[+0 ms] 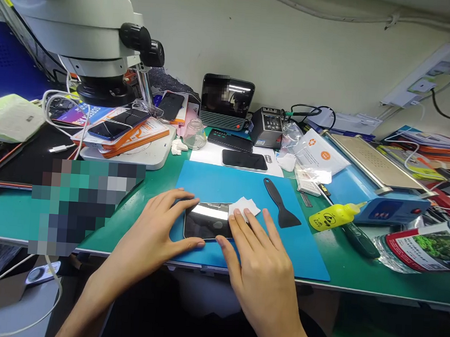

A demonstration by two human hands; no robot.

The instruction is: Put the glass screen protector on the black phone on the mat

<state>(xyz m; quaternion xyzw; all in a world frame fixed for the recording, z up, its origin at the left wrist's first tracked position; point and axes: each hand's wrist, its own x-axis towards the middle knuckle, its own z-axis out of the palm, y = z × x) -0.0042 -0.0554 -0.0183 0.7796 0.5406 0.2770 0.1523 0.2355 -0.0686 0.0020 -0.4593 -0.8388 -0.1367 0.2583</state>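
Note:
A smartphone (208,222) with a dark, glossy screen lies face up on a blue mat (224,184), bright reflections across its glass. My left hand (158,228) grips its left end, with fingers at the far edge and the thumb at the near edge. At the phone's right end, my right hand (259,261) presses a white wipe (245,207) against the glass under its fingertips. The right hand's fingers are stretched and its thumb rests near the phone's front edge. Fingers and wipe hide the phone's right end. To the right lies a black plastic scraper (280,203).
A microscope (103,42) overhangs the left side near stacked phone boxes (135,134). Behind the mat are another phone (244,160), a glass jar (195,134) and a dark-screened device (227,102). A yellow bottle (333,217) and a dark-green-handled tool (360,240) lie right.

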